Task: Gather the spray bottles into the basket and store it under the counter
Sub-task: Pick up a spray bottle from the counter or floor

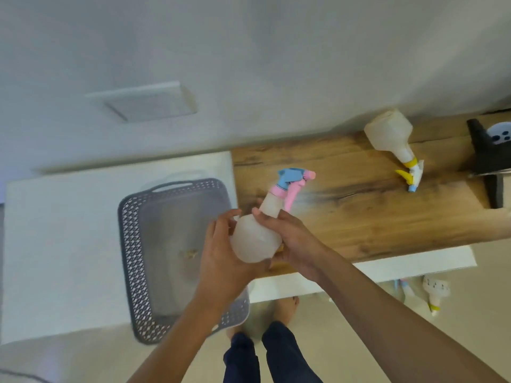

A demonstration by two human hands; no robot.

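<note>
A translucent spray bottle (255, 239) with a pink and blue trigger head is held above the counter, its nozzle pointing away from me. My left hand (224, 258) grips its base and my right hand (287, 239) grips its body near the neck. Left of the bottle, a grey perforated basket (132, 244) sits on the white counter, empty apart from a small speck. A second spray bottle (390, 134) with a yellow trigger lies on its side on the wooden counter at the far right.
The wooden countertop (373, 211) joins a white counter (55, 244) on the left. A black object (486, 161) stands at the right edge. Below the counter on the right are more spray bottles (434, 294) on the floor. My feet (284, 308) stand by the counter.
</note>
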